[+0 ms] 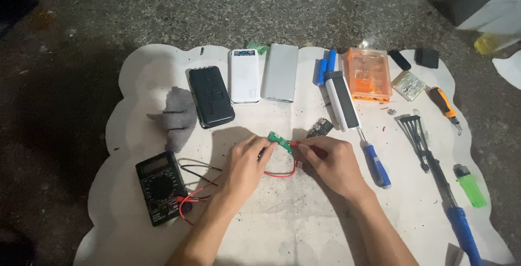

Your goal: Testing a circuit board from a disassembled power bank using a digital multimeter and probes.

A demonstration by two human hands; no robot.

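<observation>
Two hands meet over a small green circuit board [280, 141], which sits near the middle of the white mat [304, 222], just in front of the black power bank [211, 96]. Left hand [245, 166]: fingertips pinched together on the board's left end. Right hand [332, 162]: closed on a red probe tip [296, 144] touching the board's right end. A red wire [281, 175] loops below the board, between the hands.

Step in hand, as judged: probing the board with the black multimeter [160, 187], which lies left of the board and well apart from it. Next move would call for a steady probe contact and a look at the meter's display.

Count, relative to the board:
- power banks behind it: three (black, white [245, 75], silver [280, 72])
- blue cells [325, 66] behind-right: two
- orange plastic box [369, 74]: one
- blue-handled screwdriver [373, 160] to the right: one
- soldering iron [440, 184] farther right: one
- green lighter [470, 185] far right: one
- grey cloth [178, 115] to the left: one
</observation>
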